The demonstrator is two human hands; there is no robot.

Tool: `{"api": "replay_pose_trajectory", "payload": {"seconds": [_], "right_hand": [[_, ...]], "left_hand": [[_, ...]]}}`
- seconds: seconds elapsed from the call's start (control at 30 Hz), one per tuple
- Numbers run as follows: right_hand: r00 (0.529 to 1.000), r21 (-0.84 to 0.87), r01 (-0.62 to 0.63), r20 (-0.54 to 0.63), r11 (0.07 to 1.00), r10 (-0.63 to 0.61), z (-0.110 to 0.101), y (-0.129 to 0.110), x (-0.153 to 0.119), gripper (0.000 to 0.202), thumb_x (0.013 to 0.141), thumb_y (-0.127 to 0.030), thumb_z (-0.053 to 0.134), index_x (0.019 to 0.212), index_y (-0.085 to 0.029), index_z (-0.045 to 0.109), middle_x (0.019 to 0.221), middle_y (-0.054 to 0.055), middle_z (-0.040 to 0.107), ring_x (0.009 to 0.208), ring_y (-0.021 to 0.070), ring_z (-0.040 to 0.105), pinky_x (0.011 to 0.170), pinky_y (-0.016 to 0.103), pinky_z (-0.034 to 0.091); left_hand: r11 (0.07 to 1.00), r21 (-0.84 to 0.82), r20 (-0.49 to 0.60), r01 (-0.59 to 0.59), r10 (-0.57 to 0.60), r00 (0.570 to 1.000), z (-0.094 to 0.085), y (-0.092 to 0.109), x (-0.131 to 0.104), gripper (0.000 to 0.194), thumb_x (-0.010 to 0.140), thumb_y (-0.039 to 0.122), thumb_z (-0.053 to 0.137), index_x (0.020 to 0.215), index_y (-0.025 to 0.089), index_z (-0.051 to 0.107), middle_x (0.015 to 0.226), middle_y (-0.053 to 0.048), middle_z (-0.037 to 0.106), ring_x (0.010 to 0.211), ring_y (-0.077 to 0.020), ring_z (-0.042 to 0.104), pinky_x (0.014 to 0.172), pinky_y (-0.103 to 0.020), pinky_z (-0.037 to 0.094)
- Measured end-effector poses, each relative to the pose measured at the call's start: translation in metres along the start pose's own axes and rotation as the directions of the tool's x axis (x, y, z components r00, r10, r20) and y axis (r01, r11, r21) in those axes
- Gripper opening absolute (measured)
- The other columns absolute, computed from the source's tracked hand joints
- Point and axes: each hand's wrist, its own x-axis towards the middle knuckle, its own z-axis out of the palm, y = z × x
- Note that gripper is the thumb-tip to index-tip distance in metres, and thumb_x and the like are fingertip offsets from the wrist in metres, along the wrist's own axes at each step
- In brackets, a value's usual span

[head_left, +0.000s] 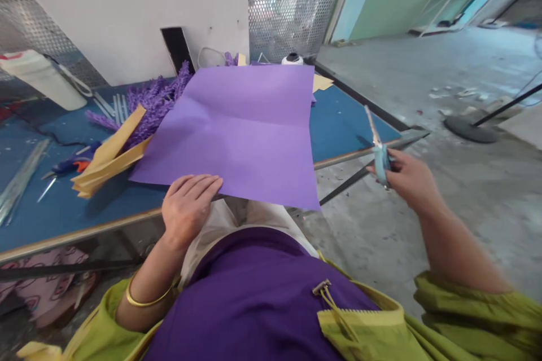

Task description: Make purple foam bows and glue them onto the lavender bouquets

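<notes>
A large purple sheet lies over the blue table and reaches past its front edge, with a crease across its middle. My left hand grips the sheet's near edge, fingers together on top and the thumb hidden. Off the table's right corner, my right hand is closed round the light-blue handles of a pair of scissors, whose blades point up and away from the sheet. Folded yellow paper is by the sheet's left edge, beside purple flower sprigs.
A white bottle, a blue glue gun and clear sticks are on the table's left part. A black phone leans at the back. A black stand base is on the floor at right.
</notes>
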Motion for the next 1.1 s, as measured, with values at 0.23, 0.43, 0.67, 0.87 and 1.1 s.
{"api": "replay_pose_trajectory", "payload": {"seconds": [0.23,0.43,0.67,0.87,1.1], "right_hand": [[0.938,0.476,-0.124,0.343,0.871,-0.054,0.015,0.004,-0.067,0.051,0.079,-0.066,0.061,0.114,-0.029,0.058,0.075,0.003,0.054,0.064,0.0242,0.055,0.055,0.038,0.047],[0.734,0.532,-0.295,0.658,0.793,-0.168,0.001,0.02,-0.075,0.064,0.061,-0.061,0.082,0.113,-0.028,0.065,0.082,0.006,0.057,0.069,0.0224,0.051,0.06,0.037,0.044],[0.573,0.337,-0.261,0.808,0.904,-0.136,-0.022,0.014,-0.067,0.059,0.066,-0.058,0.079,0.113,-0.023,0.07,0.071,0.003,0.053,0.063,0.0173,0.046,0.055,0.03,0.04],[0.374,0.293,-0.162,0.902,0.942,-0.216,-0.017,0.017,-0.049,0.051,0.076,-0.051,0.073,0.117,-0.02,0.069,0.07,0.003,0.055,0.061,0.0159,0.047,0.055,0.029,0.043],[0.264,0.314,-0.178,0.928,0.933,-0.262,-0.007,-0.011,-0.04,0.041,0.08,-0.04,0.069,0.115,-0.018,0.068,0.067,0.0,0.056,0.056,0.0119,0.047,0.051,0.024,0.042]], "left_hand": [[0.929,-0.232,-0.109,0.29,-0.321,0.941,-0.012,0.04,-0.017,0.029,0.084,0.01,0.062,0.108,0.021,0.073,0.108,-0.009,0.077,0.1,-0.0242,0.071,0.092,-0.04,0.052],[-0.125,-0.525,0.819,0.842,-0.34,0.461,0.01,0.101,-0.004,0.034,0.087,0.045,0.062,0.07,0.017,0.072,0.071,-0.008,0.073,0.068,-0.0183,0.066,0.068,-0.031,0.052],[-0.694,-0.335,0.942,0.638,-0.219,0.256,0.051,0.146,0.043,0.034,0.064,0.032,0.085,0.091,0.015,0.073,0.098,-0.009,0.075,0.087,-0.021,0.069,0.094,-0.039,0.05],[-0.758,-0.309,0.951,0.574,-0.25,0.182,0.054,0.154,0.048,0.027,0.06,0.023,0.086,0.082,0.013,0.074,0.085,-0.006,0.075,0.08,-0.019,0.068,0.095,-0.041,0.051],[-0.676,-0.35,0.936,0.648,-0.271,0.223,0.048,0.151,0.048,0.014,0.063,0.026,0.083,0.066,0.016,0.074,0.083,-0.008,0.076,0.098,-0.0243,0.067,0.102,-0.041,0.046]]}}
